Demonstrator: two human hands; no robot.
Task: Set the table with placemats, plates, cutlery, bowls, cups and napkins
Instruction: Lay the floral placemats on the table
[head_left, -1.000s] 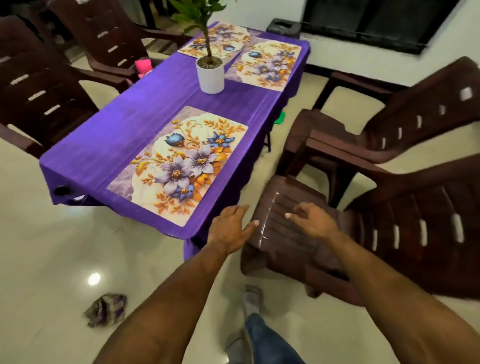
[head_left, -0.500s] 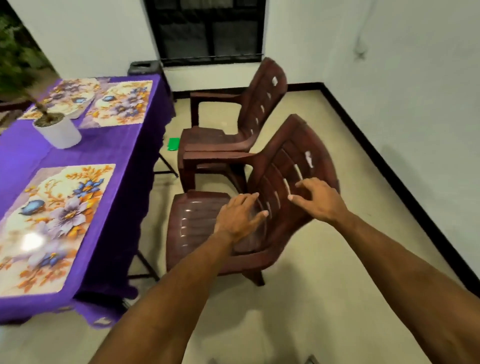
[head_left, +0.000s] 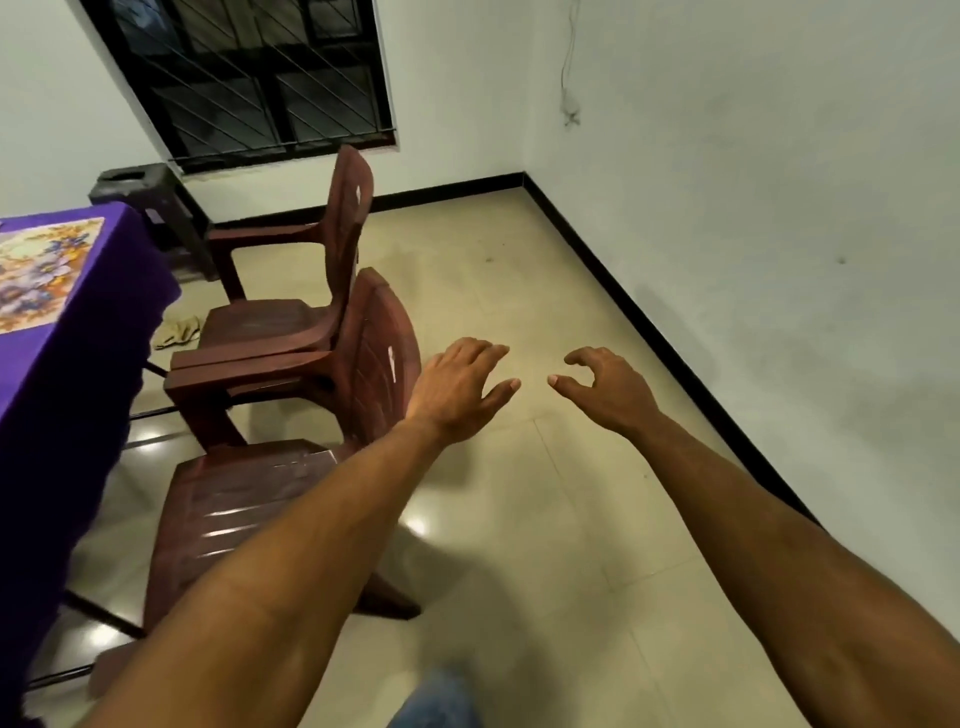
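Observation:
The table with its purple cloth (head_left: 78, 374) shows only at the left edge. One floral placemat (head_left: 41, 270) lies on its far end, cut off by the frame. My left hand (head_left: 460, 389) is held out over the floor just right of the near chair's back, fingers relaxed, holding nothing. My right hand (head_left: 608, 389) hangs beside it with fingers loosely curled, also holding nothing. No plates, cutlery, bowls, cups or napkins are in view.
Two dark brown plastic chairs stand beside the table: the near chair (head_left: 291, 483) and the far chair (head_left: 311, 291). A beige cloth (head_left: 179, 332) lies on the floor under the table's end. A dark bin (head_left: 150, 208) stands by the barred window. White wall at right.
My view has swung right, away from the table toward the room's corner. Both hands have moved off the near chair's back and now hang over the tiled floor.

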